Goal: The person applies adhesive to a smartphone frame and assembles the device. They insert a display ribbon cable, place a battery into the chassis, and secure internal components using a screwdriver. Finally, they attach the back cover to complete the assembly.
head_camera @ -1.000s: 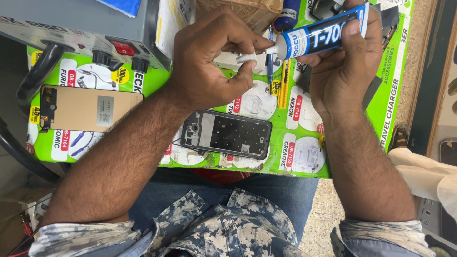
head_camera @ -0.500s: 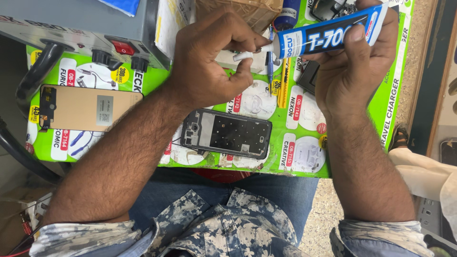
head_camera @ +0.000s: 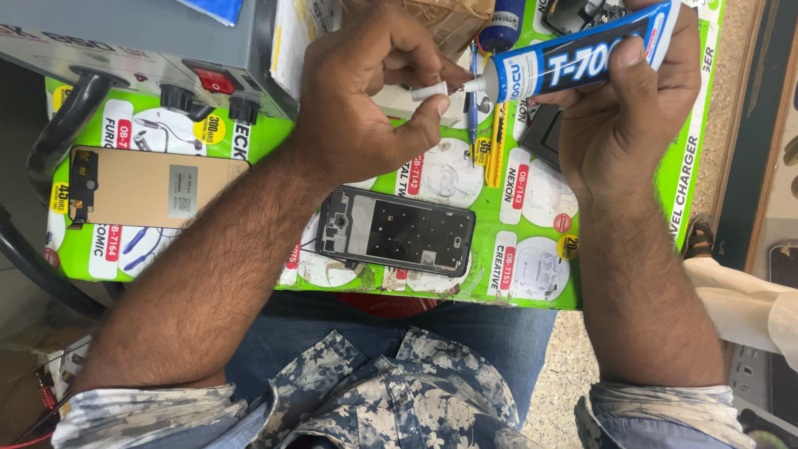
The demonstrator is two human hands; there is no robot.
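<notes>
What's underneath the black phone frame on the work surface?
The black rectangular phone frame lies flat on a bright green printed sheet showing white earbud pictures. The sheet shows on all sides of it; the part directly beneath is covered, and the left forearm hides the frame's left corner.

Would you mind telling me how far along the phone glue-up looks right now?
Done: the phone frame lies stripped and bare on the green board, with the screen panel set apart, face down. In hand: the right hand holds the glue tube while the left hand pinches its white cap, just off the nozzle. Left: no glue visible on the frame; panel unfitted.
</notes>
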